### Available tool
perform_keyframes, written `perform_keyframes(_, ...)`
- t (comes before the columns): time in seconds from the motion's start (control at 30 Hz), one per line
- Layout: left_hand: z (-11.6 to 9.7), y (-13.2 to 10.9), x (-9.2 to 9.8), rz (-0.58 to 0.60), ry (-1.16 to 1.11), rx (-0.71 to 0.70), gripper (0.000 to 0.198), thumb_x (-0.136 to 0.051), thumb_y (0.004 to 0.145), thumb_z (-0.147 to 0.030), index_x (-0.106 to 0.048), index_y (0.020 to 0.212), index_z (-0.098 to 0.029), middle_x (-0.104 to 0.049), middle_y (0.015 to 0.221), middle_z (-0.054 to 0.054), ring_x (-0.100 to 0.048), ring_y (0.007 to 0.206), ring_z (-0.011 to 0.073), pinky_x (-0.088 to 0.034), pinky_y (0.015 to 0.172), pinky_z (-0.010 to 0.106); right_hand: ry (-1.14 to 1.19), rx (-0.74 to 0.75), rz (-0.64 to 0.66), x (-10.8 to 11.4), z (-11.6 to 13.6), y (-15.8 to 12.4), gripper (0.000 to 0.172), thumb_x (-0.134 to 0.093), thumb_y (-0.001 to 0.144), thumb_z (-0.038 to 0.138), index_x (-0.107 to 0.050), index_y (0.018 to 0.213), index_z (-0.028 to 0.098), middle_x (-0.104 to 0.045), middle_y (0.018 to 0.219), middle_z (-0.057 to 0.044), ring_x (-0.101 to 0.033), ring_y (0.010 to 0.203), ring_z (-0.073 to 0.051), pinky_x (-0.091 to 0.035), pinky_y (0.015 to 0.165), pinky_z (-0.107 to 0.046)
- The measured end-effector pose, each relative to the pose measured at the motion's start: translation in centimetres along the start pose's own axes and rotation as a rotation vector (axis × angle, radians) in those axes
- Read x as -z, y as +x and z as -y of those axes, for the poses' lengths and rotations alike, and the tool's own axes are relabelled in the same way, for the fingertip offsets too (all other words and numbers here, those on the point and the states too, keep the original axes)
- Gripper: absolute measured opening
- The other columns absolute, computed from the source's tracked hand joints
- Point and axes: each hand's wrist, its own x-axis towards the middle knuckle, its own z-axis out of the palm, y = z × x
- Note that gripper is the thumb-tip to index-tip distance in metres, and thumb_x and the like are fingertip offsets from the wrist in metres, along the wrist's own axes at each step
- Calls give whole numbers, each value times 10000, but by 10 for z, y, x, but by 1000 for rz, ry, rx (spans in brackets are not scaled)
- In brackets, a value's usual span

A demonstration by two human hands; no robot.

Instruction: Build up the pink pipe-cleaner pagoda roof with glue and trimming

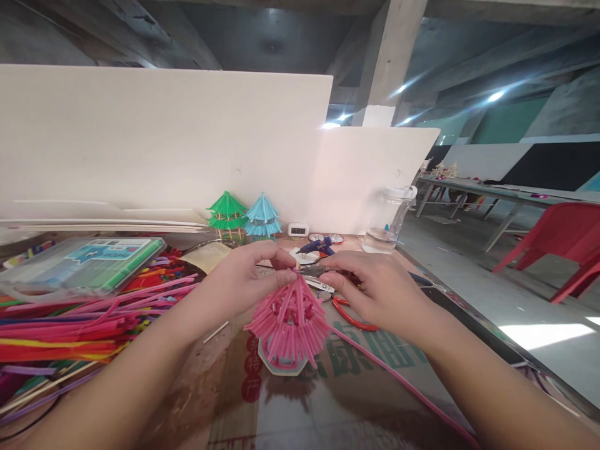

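Note:
A small two-tiered pavilion model point(293, 319), its roofs covered in pink fuzzy pipe cleaners, stands upright on a pale octagonal base point(281, 365). My left hand point(250, 275) is closed in a pinch at the roof's peak, where a short light stick pokes up. From the right, my right hand point(375, 284) is closed around a dark metal tool point(312, 271) that looks like pliers, its tip at the same peak. Its handles are mostly hidden by my fingers. A long pink pipe cleaner point(403, 381) trails from the model toward the lower right.
Bundles of colored pipe cleaners point(60, 331) and a clear plastic case point(89, 265) lie left. Green point(227, 215) and blue point(263, 215) models stand behind, near a small clock point(298, 229), a glue gun point(316, 247) and a water jug point(387, 219). Red handles point(354, 319) lie by my right hand.

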Motion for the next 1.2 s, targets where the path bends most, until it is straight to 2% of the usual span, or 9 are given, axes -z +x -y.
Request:
perform_keyframes(0.3,-4,0,-1,-37,23,-22,141,-585,809,-328,-655,780,-209,-665,808,-36,-598,783,137,-461,728,223,16,-13,14,-1,2,1,306,-432,932,333,-637,750,196,-603,610,3,-517,566,-135,-276,533,-242)
perform_keyframes(0.53,1,0,-1,-37,9,-4,185,-579,812,-374,-663,823,-210,-677,865,-17,-607,835,159,-471,729,241,-80,105,-148,-9,1,0,290,-411,940,288,-643,809,172,-680,709,-37,-589,613,-149,-320,554,-252)
perform_keyframes(0.8,17,6,1,1,-14,-98,185,-528,847,-318,-659,888,-193,-662,900,7,-593,849,155,-463,807,260,-9,-49,-107,-4,1,1,269,-435,917,340,-633,810,193,-662,685,-17,-564,602,-153,-326,535,-248)
perform_keyframes(0.97,15,5,2,19,-20,-74,247,-527,853,-390,-681,924,-211,-672,929,10,-601,873,165,-463,820,269,-8,-52,-103,-7,-2,2,252,-435,914,321,-642,848,193,-681,720,-23,-580,608,-157,-348,546,-252)
perform_keyframes(1.1,7,4,0,7,5,-5,235,-600,791,-424,-684,858,-215,-674,879,-4,-605,846,171,-475,776,263,-31,-5,-115,-8,-5,2,256,-423,925,291,-652,869,192,-705,783,-33,-621,687,-178,-375,588,-263)
perform_keyframes(1.2,7,4,-1,0,-4,-16,223,-588,801,-409,-668,828,-203,-664,858,-5,-600,832,163,-471,779,259,-50,-2,-127,-7,-8,3,257,-423,933,290,-658,875,201,-712,799,-27,-634,715,-181,-382,605,-265)
